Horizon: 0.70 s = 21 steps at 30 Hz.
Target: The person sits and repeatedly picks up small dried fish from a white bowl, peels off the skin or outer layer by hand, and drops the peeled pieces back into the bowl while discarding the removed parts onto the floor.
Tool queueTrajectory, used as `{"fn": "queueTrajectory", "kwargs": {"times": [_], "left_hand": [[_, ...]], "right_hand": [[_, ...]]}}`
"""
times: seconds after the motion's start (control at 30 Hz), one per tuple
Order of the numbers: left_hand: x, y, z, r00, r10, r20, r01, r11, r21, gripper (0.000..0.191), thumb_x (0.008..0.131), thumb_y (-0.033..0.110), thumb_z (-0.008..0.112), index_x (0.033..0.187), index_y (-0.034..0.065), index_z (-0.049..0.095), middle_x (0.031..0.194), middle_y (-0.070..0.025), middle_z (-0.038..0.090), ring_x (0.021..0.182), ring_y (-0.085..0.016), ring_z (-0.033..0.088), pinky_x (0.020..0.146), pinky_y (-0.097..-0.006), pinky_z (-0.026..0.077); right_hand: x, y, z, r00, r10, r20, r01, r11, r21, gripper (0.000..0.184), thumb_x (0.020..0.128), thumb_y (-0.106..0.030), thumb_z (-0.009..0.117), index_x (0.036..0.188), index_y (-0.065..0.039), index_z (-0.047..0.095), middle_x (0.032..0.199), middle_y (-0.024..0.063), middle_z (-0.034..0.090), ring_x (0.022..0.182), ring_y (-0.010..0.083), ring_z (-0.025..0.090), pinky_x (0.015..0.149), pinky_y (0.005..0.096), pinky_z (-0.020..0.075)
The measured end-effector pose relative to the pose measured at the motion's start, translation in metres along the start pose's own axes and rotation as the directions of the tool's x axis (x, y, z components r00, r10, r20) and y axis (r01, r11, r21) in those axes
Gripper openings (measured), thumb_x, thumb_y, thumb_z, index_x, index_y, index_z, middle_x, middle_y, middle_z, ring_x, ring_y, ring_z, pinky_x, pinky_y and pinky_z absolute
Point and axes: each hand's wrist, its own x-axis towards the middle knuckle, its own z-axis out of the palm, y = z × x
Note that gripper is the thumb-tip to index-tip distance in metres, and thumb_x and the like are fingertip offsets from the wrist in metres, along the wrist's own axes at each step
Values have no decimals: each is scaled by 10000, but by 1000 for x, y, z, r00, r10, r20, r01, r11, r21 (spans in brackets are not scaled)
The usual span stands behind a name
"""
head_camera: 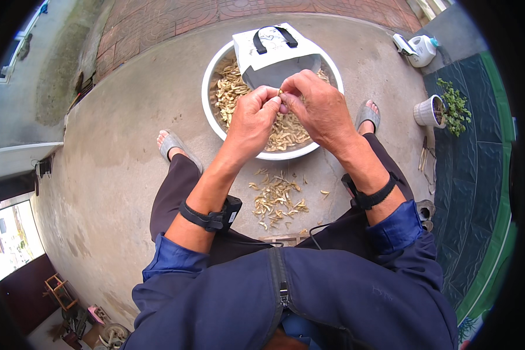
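Note:
Both hands meet above a wide metal basin (207, 105) full of dry, pale bean pods (285, 132). Between their fingertips they pinch one small yellowish pod (280, 92). My left hand (253, 114) holds it from the left, my right hand (317, 105) from the right; the fingers hide most of it. A white bag (269, 43) with black handles lies tilted over the far side of the basin, its grey inside facing me. On the concrete floor between my legs lies a scatter of pods or husks (276, 199).
At the right stand a potted plant (428, 111) and, farther back, a white plastic jug (422, 51). Shoes (425, 210) lie beside my right leg. My sandalled feet flank the basin. A small wooden frame (60, 292) and other items stand at the lower left.

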Motion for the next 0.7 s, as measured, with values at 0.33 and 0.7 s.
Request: {"fn": "queueTrajectory", "kwargs": {"times": [0.33, 0.7], "left_hand": [[2, 6, -2, 999, -14, -41, 11, 998, -63, 191, 1041, 120, 571, 1163, 5, 662, 907, -19, 697, 673, -17, 501, 597, -183, 412], [4, 6, -9, 997, -48, -55, 39, 988, -149, 182, 1028, 83, 568, 1170, -13, 627, 924, -45, 714, 785, -41, 609, 639, -188, 447]], "right_hand": [[8, 7, -6, 977, 206, 47, -210, 916, 343, 235, 957, -245, 585, 966, -11, 600, 867, 123, 660, 782, 219, 670, 728, 341, 527], [8, 14, -8, 916, 249, 315, -376, 806, 457, 263, 973, -258, 603, 930, -3, 651, 839, 48, 668, 799, 118, 638, 725, 279, 506]]}}
